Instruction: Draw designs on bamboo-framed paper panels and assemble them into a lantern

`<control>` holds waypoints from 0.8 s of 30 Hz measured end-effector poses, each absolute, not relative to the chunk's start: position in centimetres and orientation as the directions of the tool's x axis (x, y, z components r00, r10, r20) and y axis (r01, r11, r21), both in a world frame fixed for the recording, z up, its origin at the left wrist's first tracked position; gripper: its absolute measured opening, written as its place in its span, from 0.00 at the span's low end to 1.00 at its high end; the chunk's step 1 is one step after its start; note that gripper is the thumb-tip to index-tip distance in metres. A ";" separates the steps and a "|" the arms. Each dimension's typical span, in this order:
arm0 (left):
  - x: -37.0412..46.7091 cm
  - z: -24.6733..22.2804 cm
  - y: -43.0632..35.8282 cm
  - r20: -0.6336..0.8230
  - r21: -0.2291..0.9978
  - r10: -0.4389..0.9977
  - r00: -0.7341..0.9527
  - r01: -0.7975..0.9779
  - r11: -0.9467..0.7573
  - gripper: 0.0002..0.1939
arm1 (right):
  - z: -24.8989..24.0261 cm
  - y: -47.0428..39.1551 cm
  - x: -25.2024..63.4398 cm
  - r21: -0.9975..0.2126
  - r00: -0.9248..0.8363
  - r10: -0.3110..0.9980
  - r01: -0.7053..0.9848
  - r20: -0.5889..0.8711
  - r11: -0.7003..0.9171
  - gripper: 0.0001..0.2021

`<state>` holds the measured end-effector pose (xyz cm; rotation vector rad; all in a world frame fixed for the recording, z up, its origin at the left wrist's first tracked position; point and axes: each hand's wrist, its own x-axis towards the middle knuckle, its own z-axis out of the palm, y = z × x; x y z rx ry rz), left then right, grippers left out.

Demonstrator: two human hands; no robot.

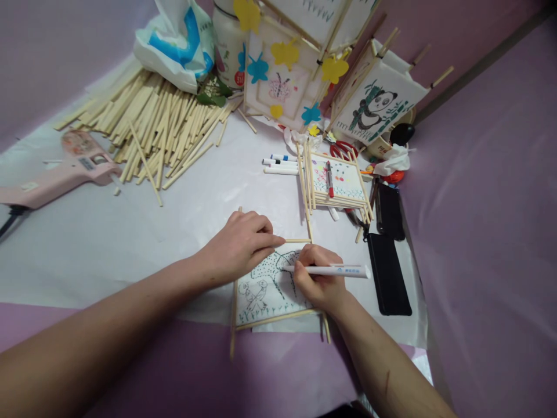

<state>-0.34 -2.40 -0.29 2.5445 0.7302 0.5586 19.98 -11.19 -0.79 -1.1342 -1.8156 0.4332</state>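
Observation:
A white marker pen (335,270) is pinched in my right hand (324,276), its tip on the paper. Below it lies a drawing (261,305) set in a frame of thin wooden sticks, with a dotted tree, two birds and green grass along the bottom. My left hand (239,247) rests over the upper left of the framed drawing, fingers curled and the index fingertip at the top stick. It covers that corner of the picture. My right hand hides part of the picture's right side.
At the left are a pink glue gun (82,171) and a heap of wooden sticks (156,128). Stacked frames (339,180) with a red marker, capped white markers (281,165) and two black phones (389,273) lie to the right. Decorated panels (374,104) stand behind.

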 end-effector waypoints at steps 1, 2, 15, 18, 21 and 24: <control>-0.3 -0.3 -2.4 0.258 0.506 0.573 0.778 0.396 -0.766 0.10 | -0.7 -11.2 20.0 -0.684 -0.156 0.843 0.518 0.515 0.514 0.12; -0.4 -0.3 -2.4 0.260 0.507 0.574 0.777 0.396 -0.766 0.10 | -0.7 -11.2 20.0 -0.680 -0.157 0.840 0.518 0.520 0.518 0.12; -0.3 -0.4 -2.4 0.260 0.503 0.571 0.778 0.396 -0.768 0.10 | -1.0 -11.4 20.2 -0.686 -0.132 0.840 0.519 0.526 0.511 0.12; -0.4 -0.4 -2.4 0.257 0.502 0.572 0.779 0.398 -0.768 0.10 | -1.0 -11.3 20.1 -0.688 -0.126 0.842 0.519 0.525 0.506 0.12; -0.4 -0.3 -2.4 0.260 0.501 0.573 0.777 0.399 -0.768 0.10 | -0.9 -11.3 20.1 -0.678 -0.131 0.838 0.527 0.530 0.512 0.12; -0.3 -0.4 -2.4 0.263 0.496 0.570 0.778 0.398 -0.772 0.10 | -0.9 -11.2 20.1 -0.669 -0.122 0.832 0.536 0.542 0.515 0.13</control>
